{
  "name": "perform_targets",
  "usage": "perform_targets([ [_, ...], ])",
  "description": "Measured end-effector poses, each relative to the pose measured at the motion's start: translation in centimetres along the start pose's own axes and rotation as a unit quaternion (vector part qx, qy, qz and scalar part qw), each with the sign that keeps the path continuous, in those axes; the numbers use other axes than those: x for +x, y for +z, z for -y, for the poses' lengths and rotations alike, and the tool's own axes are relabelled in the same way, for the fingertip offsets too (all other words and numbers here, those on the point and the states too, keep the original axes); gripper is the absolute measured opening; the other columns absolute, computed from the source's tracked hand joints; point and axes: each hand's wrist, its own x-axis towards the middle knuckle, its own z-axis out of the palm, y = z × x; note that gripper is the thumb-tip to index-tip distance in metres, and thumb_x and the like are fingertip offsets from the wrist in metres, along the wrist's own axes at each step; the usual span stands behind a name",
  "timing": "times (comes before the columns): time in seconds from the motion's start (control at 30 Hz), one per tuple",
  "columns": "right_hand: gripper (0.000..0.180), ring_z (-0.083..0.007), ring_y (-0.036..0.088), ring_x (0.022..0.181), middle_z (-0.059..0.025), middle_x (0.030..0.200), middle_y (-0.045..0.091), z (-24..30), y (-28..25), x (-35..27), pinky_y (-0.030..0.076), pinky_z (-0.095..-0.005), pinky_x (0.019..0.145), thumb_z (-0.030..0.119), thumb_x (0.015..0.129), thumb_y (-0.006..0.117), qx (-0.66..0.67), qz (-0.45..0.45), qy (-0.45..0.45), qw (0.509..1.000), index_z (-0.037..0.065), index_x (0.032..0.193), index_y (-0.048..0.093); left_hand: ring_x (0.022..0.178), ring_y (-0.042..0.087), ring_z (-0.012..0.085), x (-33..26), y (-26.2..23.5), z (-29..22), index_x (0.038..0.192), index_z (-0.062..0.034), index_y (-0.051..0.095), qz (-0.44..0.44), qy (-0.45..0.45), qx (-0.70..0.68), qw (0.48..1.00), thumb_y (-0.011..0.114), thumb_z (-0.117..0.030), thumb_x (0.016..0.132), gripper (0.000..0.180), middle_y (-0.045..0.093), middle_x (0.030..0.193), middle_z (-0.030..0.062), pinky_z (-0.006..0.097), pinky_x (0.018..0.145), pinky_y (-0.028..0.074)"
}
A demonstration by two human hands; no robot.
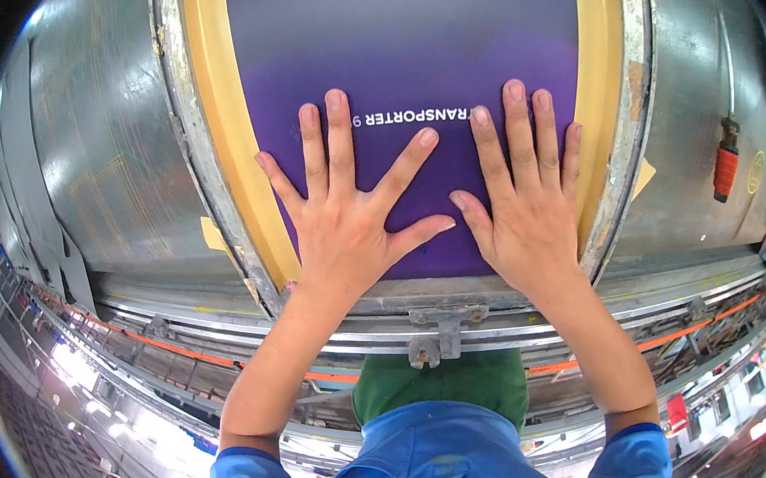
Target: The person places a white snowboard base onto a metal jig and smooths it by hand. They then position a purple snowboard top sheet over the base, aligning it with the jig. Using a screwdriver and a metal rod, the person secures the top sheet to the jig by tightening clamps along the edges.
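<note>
My left hand lies with its fingers spread on a dark purple sheet that carries a line of white lettering. To its right, my right hand rests on the same sheet, palm down and fingers stretched out. Neither hand grips anything. Yellow-tan strips border the sheet on both sides. Around these runs a worn, scuffed metal frame, whose near bar passes just in front of my wrists. Parts of the lettering are covered by my fingers.
A screwdriver with a red and black handle lies on the grey metal table at right. A metal bracket sticks out from the near edge. Beneath runs an orange rail. Grey strips hang at far left.
</note>
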Motion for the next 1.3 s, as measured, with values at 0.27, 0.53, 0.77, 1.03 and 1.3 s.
perform_targets([
  [0.27, 0.077, -0.0371, 0.018, 0.157, -0.0157, 0.171, 0.02, -0.1, -0.1, -0.8, 0.011, -0.0617, 0.124, 0.045, 0.091, 0.067, 0.003, 0.006, -0.014, 1.0, 0.031, 0.16, 0.038, 0.157, 0.01, 0.0469, 0.0, 0.0, 0.0, 0.15, -0.0443, 0.051, 0.011, 0.004, 0.004, 1.0, 0.062, -0.08, 0.079, 0.081, 0.015, 0.17, 0.0244, 0.077, 0.114, -0.001],
  [0.53, 0.063, -0.0433, 0.013, 0.157, -0.0229, 0.171, 0.015, 0.0, -0.8, -0.9, 0.007, -0.0627, 0.123, 0.046, 0.098, 0.057, 0.006, 0.059, -0.019, 0.998, 0.033, 0.159, 0.043, 0.156, 0.012, 0.0491, 0.0, 0.2, 0.0, 0.15, -0.044, 0.052, 0.005, 0.015, 0.014, 1.0, 0.063, -0.079, 0.08, 0.079, 0.018, 0.17, 0.0223, 0.077, 0.115, 0.001],
  [0.77, 0.072, -0.0393, 0.016, 0.158, -0.0183, 0.171, 0.017, 0.1, -0.8, -0.7, 0.009, -0.0626, 0.124, 0.045, 0.092, 0.065, 0.017, 0.055, -0.01, 0.998, 0.037, 0.159, 0.04, 0.155, 0.012, 0.0511, 0.0, 0.0, 0.2, 0.15, -0.043, 0.052, 0.009, 0.019, 0.013, 1.0, 0.064, -0.078, 0.079, 0.081, 0.019, 0.169, 0.0245, 0.077, 0.115, 0.001],
  [1.03, 0.067, -0.0421, 0.018, 0.157, -0.0191, 0.171, 0.017, -0.4, -1.2, -1.0, 0.01, -0.0605, 0.124, 0.035, 0.091, 0.069, 0.095, 0.032, -0.004, 0.995, 0.03, 0.154, 0.049, 0.156, 0.01, 0.0507, 0.4, -0.3, 0.1, 0.152, -0.0454, 0.049, 0.03, 0.02, -0.001, 0.999, 0.07, -0.075, 0.076, 0.083, 0.015, 0.171, 0.0231, 0.077, 0.115, -0.001],
  [1.3, 0.03, -0.0308, 0.061, 0.113, -0.0113, 0.107, 0.071, -18.8, -9.7, -4.3, 0.045, -0.0412, 0.102, 0.018, 0.096, 0.07, -0.041, -0.404, 0.263, 0.875, 0.003, 0.123, 0.07, 0.156, 0.007, 0.0504, -0.1, -0.9, -0.1, 0.156, -0.0355, 0.045, 0.011, 0.043, 0.005, 0.999, 0.07, -0.067, 0.084, 0.083, 0.011, 0.17, 0.0271, 0.078, 0.113, 0.001],
])
